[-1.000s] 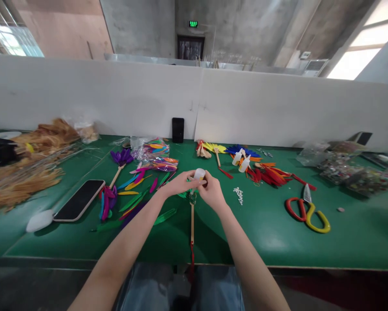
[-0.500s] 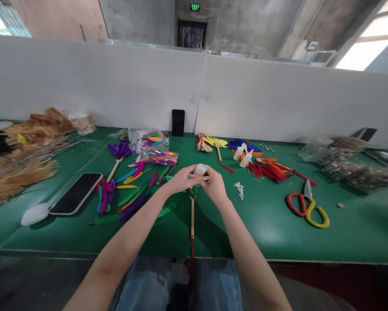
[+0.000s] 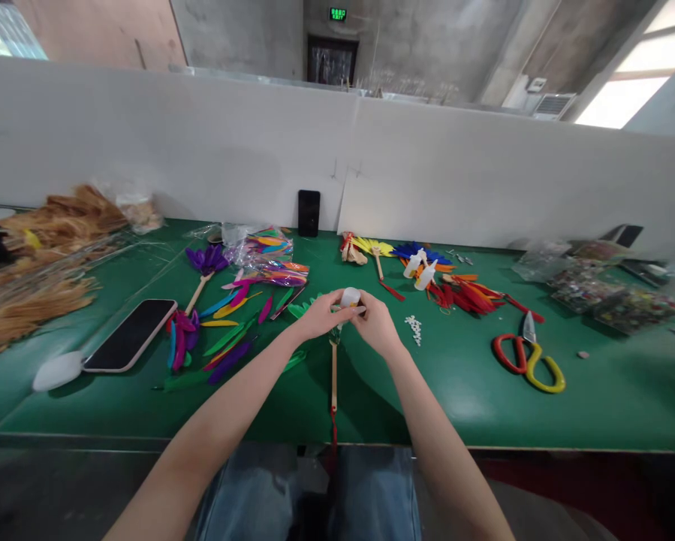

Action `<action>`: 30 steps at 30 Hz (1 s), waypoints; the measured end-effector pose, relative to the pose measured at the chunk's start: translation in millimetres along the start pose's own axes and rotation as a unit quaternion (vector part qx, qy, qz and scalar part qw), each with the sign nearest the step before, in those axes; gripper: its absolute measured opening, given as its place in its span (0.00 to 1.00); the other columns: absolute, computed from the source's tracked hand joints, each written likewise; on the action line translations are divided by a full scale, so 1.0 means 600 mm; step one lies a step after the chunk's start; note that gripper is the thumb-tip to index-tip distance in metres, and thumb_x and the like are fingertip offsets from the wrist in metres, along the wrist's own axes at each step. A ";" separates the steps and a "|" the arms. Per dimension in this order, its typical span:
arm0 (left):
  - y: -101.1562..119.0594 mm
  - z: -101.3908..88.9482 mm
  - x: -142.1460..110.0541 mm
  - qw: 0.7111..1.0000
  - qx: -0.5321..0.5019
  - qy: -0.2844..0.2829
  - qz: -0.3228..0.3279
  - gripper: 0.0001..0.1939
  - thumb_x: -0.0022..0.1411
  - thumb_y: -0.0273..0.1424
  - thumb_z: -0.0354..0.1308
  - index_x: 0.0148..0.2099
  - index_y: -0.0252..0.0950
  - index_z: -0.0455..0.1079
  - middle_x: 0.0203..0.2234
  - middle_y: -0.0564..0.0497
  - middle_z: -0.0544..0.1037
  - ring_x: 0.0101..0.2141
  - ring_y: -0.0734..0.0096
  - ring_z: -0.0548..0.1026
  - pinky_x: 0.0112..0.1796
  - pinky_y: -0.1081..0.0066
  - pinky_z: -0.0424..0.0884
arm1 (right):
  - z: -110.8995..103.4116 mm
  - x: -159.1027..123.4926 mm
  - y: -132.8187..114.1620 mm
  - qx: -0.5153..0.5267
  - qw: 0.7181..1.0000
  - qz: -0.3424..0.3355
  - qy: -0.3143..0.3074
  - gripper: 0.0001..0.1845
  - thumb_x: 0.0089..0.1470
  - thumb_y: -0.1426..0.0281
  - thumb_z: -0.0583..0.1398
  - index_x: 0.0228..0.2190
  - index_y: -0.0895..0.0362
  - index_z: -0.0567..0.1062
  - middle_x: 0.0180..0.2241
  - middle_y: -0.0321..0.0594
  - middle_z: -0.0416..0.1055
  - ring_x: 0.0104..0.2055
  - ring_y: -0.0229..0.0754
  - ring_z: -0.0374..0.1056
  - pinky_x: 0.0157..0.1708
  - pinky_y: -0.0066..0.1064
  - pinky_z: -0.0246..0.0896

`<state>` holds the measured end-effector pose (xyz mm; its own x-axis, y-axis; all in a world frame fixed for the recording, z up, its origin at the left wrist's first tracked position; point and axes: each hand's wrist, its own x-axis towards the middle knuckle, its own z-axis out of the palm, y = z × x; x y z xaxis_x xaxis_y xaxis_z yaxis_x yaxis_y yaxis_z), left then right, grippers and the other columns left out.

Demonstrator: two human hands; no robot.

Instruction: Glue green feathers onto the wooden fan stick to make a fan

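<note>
Both my left hand [image 3: 320, 313] and my right hand [image 3: 374, 321] are closed around a small white glue bottle [image 3: 351, 297], its base turned up toward me. Below the bottle lies a fan of green feathers [image 3: 300, 308] on a wooden handle [image 3: 333, 376], with a red cord [image 3: 333, 428] hanging over the table edge. My hands cover much of the fan's middle and the bottle's lower end. To the right of my right hand sits a small heap of white beads [image 3: 414, 329].
Loose colored feathers [image 3: 227, 342] and a purple feather fan [image 3: 206, 259] lie left, beside a phone [image 3: 131, 336]. Scissors [image 3: 528, 353] rest at right. Behind are two more glue bottles [image 3: 426, 276], red feathers [image 3: 475, 294], a yellow fan [image 3: 374, 246] and an upright black phone [image 3: 308, 213].
The view has shifted slightly. My hands stay together on the glue bottle above the green fan, with only a small change in their position.
</note>
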<state>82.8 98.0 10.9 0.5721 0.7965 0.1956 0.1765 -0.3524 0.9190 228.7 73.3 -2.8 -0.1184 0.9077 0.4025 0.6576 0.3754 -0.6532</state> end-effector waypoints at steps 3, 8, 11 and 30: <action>-0.002 0.003 0.001 1.000 -0.005 0.009 0.009 0.21 0.58 0.42 0.53 0.48 0.33 0.67 0.41 0.47 0.74 0.39 0.64 0.72 0.38 0.71 0.67 | 0.003 -0.001 0.003 0.023 1.000 0.001 0.001 0.12 0.45 0.76 0.52 0.34 0.58 0.70 0.27 0.38 0.67 0.24 0.37 0.58 0.23 0.25 0.49; -0.011 0.008 0.006 0.999 0.005 0.031 0.032 0.20 0.57 0.42 0.54 0.45 0.33 0.69 0.37 0.48 0.76 0.37 0.65 0.73 0.36 0.72 0.67 | 0.007 0.000 0.006 0.040 0.999 0.002 0.011 0.11 0.46 0.74 0.52 0.33 0.58 0.70 0.25 0.37 0.66 0.23 0.37 0.58 0.23 0.25 0.49; -0.014 0.010 0.007 0.998 0.013 0.048 0.037 0.19 0.57 0.43 0.54 0.42 0.32 0.70 0.35 0.48 0.76 0.36 0.65 0.73 0.36 0.73 0.67 | 0.008 0.002 0.006 0.038 0.999 0.011 0.014 0.10 0.46 0.73 0.53 0.32 0.59 0.71 0.23 0.36 0.66 0.23 0.37 0.58 0.22 0.25 0.49; -0.031 0.006 0.008 0.996 -0.009 0.086 0.032 0.20 0.56 0.44 0.55 0.41 0.33 0.72 0.32 0.49 0.77 0.33 0.66 0.73 0.31 0.74 0.68 | 0.013 0.012 -0.010 0.003 0.998 0.053 0.027 0.08 0.46 0.71 0.53 0.27 0.58 0.71 0.18 0.34 0.65 0.20 0.37 0.58 0.20 0.25 0.47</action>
<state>85.2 106.6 -6.2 0.4355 0.8459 0.3080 0.1292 -0.3973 0.9086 218.0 79.0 -0.8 -0.0076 0.9312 0.3645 0.6592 0.2787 -0.6984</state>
